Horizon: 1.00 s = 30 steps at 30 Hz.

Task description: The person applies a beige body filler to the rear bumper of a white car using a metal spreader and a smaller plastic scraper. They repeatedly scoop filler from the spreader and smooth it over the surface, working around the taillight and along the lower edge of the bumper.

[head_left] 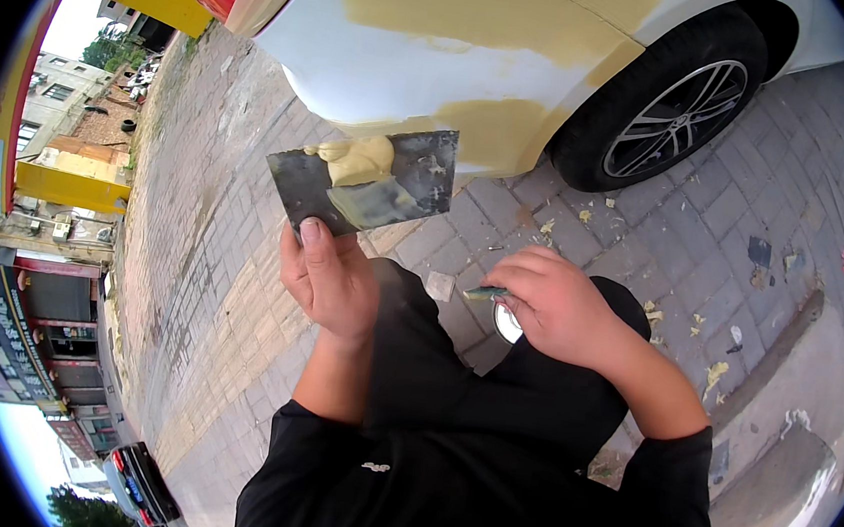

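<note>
My left hand (326,275) grips a dark flat plate (301,181) by its lower edge, thumb on top; a lump of pale yellow putty (361,158) and a smear lie on it. My right hand (549,305) is closed on a thin putty-stained spreader (483,294), held low to the right of the plate. A pale round can (505,323) is partly hidden behind that hand. Above them is the white car's rear side (389,70), with patches of yellow putty (465,1) on it.
The car's rear wheel (599,138) stands at upper right. My bent knees are below my hands on block paving (213,245), scattered with putty scraps. A concrete edge (765,364) runs at the right. Shopfronts (45,331) and a parked dark car (137,485) are at far left.
</note>
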Each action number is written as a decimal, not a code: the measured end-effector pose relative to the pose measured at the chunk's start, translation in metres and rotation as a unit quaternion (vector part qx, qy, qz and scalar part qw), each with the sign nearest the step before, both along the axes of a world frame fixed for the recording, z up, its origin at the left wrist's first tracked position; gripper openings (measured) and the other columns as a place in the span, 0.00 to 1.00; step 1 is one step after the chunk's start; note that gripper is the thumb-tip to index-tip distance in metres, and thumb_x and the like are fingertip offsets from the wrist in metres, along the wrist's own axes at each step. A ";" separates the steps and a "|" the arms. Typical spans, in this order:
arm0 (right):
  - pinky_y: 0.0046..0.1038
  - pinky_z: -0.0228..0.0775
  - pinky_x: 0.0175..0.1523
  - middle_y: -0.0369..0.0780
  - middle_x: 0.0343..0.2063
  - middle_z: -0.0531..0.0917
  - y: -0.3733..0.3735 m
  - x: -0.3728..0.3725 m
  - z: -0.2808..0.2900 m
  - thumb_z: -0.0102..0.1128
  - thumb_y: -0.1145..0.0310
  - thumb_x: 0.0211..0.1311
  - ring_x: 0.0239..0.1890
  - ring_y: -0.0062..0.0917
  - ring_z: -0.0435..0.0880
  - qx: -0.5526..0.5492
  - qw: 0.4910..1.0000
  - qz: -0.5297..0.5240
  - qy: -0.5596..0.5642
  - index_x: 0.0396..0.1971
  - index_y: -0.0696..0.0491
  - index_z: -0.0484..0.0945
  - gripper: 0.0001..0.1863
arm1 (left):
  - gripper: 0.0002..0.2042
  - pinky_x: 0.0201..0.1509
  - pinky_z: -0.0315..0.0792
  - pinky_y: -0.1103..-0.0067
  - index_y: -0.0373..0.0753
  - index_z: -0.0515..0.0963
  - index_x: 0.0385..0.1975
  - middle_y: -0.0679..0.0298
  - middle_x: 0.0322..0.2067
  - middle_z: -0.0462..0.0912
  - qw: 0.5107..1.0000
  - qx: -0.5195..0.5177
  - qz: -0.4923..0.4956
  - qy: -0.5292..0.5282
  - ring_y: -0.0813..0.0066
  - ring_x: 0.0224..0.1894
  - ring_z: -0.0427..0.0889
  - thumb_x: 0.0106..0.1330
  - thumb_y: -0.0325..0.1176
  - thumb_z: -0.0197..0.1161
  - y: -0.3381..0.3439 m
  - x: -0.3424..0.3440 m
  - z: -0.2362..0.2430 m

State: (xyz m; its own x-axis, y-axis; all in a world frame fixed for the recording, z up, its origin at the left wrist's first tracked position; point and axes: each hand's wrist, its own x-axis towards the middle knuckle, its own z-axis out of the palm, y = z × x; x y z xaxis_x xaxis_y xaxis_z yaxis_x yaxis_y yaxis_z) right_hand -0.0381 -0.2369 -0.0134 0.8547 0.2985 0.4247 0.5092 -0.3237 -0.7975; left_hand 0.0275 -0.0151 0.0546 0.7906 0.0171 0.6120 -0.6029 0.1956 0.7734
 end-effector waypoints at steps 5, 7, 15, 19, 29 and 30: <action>0.28 0.77 0.49 0.40 0.41 0.84 0.009 0.027 -0.036 0.62 0.73 0.68 0.42 0.22 0.84 0.507 0.765 0.054 0.392 0.51 0.61 0.76 0.14 | 0.12 0.57 0.74 0.71 0.30 0.71 0.47 0.53 0.49 0.79 0.994 -0.053 0.087 0.035 0.66 0.53 0.80 0.78 0.34 0.47 0.038 0.003 0.010; 0.26 0.78 0.48 0.39 0.42 0.84 0.012 0.038 -0.038 0.61 0.72 0.69 0.41 0.20 0.83 0.507 0.774 0.041 0.378 0.53 0.62 0.74 0.16 | 0.13 0.58 0.75 0.69 0.30 0.71 0.48 0.53 0.50 0.79 0.991 -0.080 0.095 0.055 0.65 0.53 0.80 0.77 0.34 0.47 0.048 0.007 0.002; 0.26 0.75 0.52 0.39 0.43 0.84 0.064 0.076 -0.014 0.62 0.72 0.68 0.44 0.22 0.82 0.353 0.907 -0.177 0.149 0.50 0.60 0.78 0.13 | 0.14 0.62 0.70 0.67 0.31 0.71 0.51 0.53 0.52 0.79 0.963 -0.172 -0.104 0.178 0.62 0.54 0.79 0.75 0.34 0.45 0.136 0.069 -0.024; 0.30 0.73 0.50 0.46 0.42 0.83 0.099 0.088 -0.003 0.62 0.76 0.63 0.42 0.35 0.82 0.051 0.897 -0.436 -0.059 0.45 0.60 0.80 0.11 | 0.17 0.59 0.71 0.68 0.26 0.71 0.51 0.50 0.50 0.80 0.945 -0.133 -0.214 0.209 0.61 0.52 0.80 0.74 0.35 0.48 0.186 0.122 -0.036; 0.33 0.74 0.51 0.47 0.43 0.83 0.220 0.168 -0.019 0.61 0.80 0.62 0.44 0.39 0.81 -0.029 0.649 -0.738 -0.182 0.45 0.62 0.79 0.11 | 0.18 0.53 0.78 0.66 0.28 0.68 0.55 0.49 0.49 0.81 0.831 -0.094 -0.483 0.259 0.57 0.48 0.84 0.74 0.35 0.48 0.283 0.248 -0.039; 0.33 0.74 0.51 0.47 0.43 0.83 0.232 0.175 -0.019 0.60 0.80 0.61 0.44 0.39 0.81 -0.019 0.626 -0.756 -0.190 0.45 0.61 0.79 0.12 | 0.18 0.53 0.78 0.66 0.28 0.68 0.55 0.49 0.49 0.81 0.815 -0.100 -0.502 0.272 0.58 0.48 0.84 0.74 0.35 0.48 0.288 0.255 -0.036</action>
